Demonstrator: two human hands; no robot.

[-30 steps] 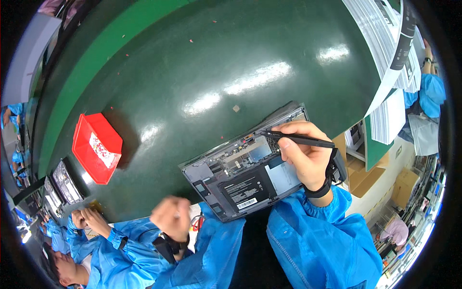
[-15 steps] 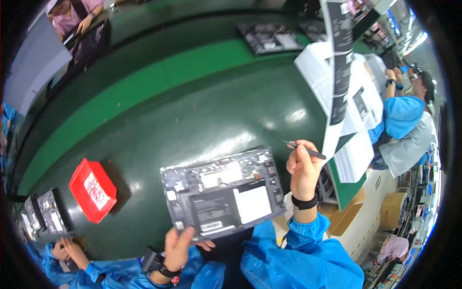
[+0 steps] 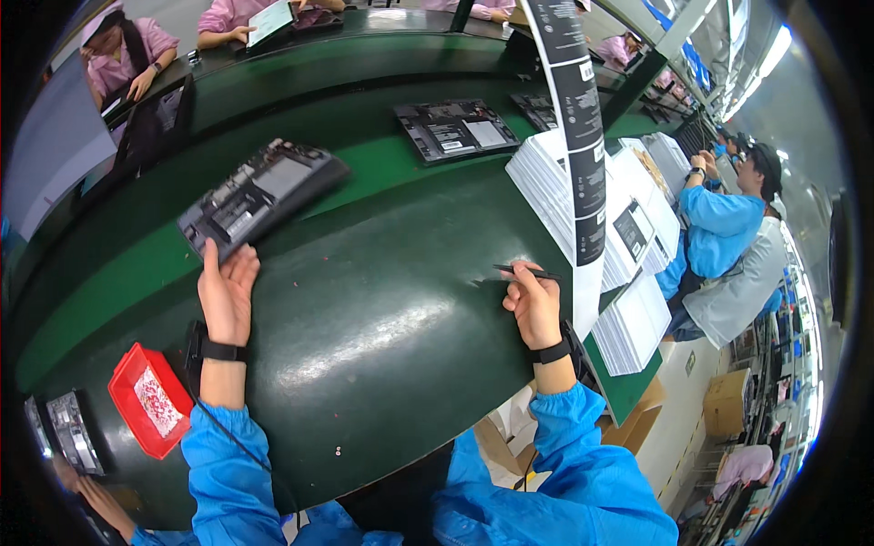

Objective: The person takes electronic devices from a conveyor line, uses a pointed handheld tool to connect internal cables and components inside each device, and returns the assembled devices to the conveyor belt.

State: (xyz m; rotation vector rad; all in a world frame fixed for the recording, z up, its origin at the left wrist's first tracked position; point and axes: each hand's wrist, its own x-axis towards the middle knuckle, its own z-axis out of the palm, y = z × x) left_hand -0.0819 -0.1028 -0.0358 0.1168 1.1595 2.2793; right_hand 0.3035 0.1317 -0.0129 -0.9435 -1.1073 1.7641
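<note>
My left hand (image 3: 228, 296), arm stretched forward, grips the near corner of an opened laptop base (image 3: 264, 196). Its thumb lies on the edge and the other fingers are partly under it. The base is dark grey with its battery and boards exposed. It is over the green strip at the far left, blurred and slanting up to the right. In my right hand (image 3: 533, 305), over the right of the table, are thin dark tweezers (image 3: 537, 273), pinched and lying nearly level.
A red tray (image 3: 118, 396) of small bits stands at left. Another opened laptop base (image 3: 455, 129) lies on the far strip. White stacks (image 3: 546, 187) and a hanging printed sheet (image 3: 587, 173) border the right side. A co-worker's hand (image 3: 105, 505) shows at lower left.
The laptop base has gone from in front of me to the far left strip, carried by my left hand. My right hand keeps the tweezers and has shifted slightly left in view.
</note>
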